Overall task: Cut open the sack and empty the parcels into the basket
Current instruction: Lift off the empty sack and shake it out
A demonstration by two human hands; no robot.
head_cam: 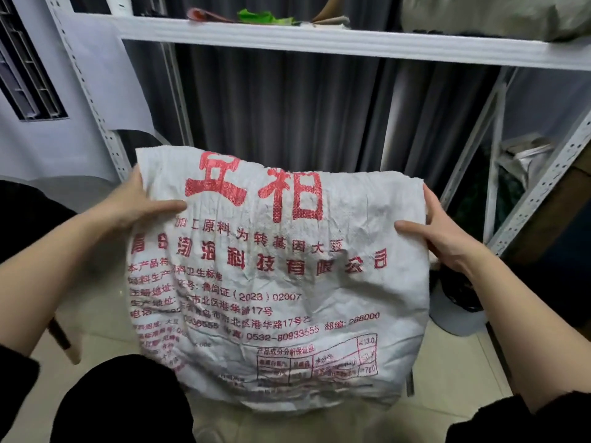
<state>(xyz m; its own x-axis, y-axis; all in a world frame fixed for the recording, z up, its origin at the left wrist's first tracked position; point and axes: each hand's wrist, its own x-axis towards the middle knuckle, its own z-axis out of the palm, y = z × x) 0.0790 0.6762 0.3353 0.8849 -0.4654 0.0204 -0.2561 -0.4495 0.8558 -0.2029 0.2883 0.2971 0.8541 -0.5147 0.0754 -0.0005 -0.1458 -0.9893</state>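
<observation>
A white woven sack (275, 276) with red printed characters hangs in front of me, wrinkled and bulging toward its lower end. My left hand (137, 203) grips its upper left edge, thumb lying across the printed face. My right hand (438, 231) grips the upper right edge, thumb on the front and fingers behind. The sack's lower end sits over something pale (319, 423) near the floor, mostly hidden; I cannot tell whether it is the basket. No parcels and no cutting tool show.
A white metal shelf rack (319, 43) stands behind the sack, with grey curtain (287, 116) behind it. A grey round container (457, 314) sits on the floor at right. My dark-clothed knee (121, 401) is at lower left. The floor has beige tiles (447, 372).
</observation>
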